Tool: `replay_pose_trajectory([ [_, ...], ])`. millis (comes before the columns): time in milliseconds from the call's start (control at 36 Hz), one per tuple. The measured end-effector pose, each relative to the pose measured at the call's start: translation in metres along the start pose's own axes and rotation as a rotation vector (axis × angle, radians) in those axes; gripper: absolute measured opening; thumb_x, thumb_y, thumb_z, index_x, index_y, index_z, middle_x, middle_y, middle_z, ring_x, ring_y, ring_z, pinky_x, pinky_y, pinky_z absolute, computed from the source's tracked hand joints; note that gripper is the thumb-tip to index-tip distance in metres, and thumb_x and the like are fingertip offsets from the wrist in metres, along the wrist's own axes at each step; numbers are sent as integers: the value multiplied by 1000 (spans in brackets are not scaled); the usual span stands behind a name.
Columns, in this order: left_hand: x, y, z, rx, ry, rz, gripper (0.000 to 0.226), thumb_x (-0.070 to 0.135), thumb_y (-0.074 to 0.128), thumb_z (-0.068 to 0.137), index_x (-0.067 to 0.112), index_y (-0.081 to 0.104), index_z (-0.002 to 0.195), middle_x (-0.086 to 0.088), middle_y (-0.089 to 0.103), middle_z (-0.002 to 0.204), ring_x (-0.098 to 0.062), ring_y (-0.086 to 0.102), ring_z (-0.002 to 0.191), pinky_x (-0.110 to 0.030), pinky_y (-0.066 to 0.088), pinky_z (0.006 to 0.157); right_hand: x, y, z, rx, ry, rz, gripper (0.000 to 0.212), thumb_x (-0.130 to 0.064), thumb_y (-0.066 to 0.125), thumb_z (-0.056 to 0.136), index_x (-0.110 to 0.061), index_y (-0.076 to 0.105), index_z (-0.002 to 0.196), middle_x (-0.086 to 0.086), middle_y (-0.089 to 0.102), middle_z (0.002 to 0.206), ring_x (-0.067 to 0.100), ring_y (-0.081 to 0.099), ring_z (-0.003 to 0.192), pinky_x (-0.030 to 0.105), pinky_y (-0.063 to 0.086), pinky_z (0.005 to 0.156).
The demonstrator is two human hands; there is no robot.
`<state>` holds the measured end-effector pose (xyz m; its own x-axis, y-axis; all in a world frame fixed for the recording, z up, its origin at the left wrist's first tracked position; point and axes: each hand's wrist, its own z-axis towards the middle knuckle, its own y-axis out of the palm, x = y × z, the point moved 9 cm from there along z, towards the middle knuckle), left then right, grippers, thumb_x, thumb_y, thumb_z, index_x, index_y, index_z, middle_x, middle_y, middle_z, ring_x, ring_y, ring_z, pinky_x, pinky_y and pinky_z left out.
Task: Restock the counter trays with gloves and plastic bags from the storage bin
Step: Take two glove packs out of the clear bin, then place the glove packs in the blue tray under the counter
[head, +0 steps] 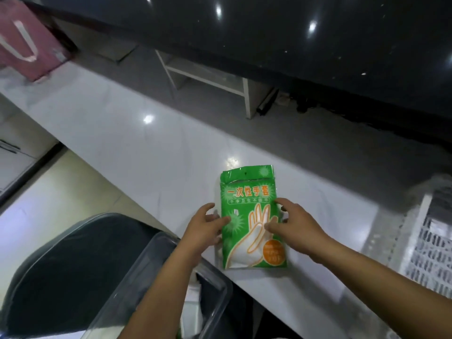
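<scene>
A green pack of disposable gloves [249,206] with an orange hand drawing lies flat on the white counter [137,143]. My left hand [203,228] grips its left edge, thumb on top of the pack. My right hand [296,228] holds its right side, fingers spread over the printed face. Below my left forearm sits the clear plastic storage bin [156,272], with white packets partly visible inside. At the right edge stands a white perforated tray [430,243].
A pink paper bag [27,42] with white handles stands on the counter at far left. A raised black countertop [293,33] runs along the back, with a white shelf frame [208,77] under it. A dark chair seat [66,272] holds the bin.
</scene>
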<state>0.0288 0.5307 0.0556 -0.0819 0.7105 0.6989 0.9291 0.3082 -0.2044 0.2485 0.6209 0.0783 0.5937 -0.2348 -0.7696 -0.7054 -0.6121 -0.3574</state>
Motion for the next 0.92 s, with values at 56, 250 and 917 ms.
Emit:
replay_pose_trajectory([
  [56, 0, 1, 0, -35, -69, -96, 59, 16, 77, 84, 27, 48, 135, -10, 67, 117, -19, 69, 92, -27, 59, 59, 4, 1, 2, 2, 31, 99, 42, -21, 72, 82, -47, 51, 107, -25, 59, 87, -4, 64, 74, 21, 48, 59],
  [250, 3, 6, -1, -145, -124, -133, 49, 8, 78, 81, 16, 62, 126, -5, 78, 96, -12, 74, 76, -24, 54, 62, 16, 3, 1, 9, 183, 405, 44, -3, 67, 86, -25, 57, 122, 0, 70, 101, 19, 70, 85, 29, 51, 59],
  [917, -16, 11, -133, -345, 314, -533, 63, 8, 79, 68, 22, 53, 124, -12, 77, 104, -28, 75, 85, -38, 60, 62, -1, -8, -228, 540, -68, 438, 70, -48, 76, 73, -40, 49, 137, -5, 53, 138, 16, 54, 120, 36, 48, 91],
])
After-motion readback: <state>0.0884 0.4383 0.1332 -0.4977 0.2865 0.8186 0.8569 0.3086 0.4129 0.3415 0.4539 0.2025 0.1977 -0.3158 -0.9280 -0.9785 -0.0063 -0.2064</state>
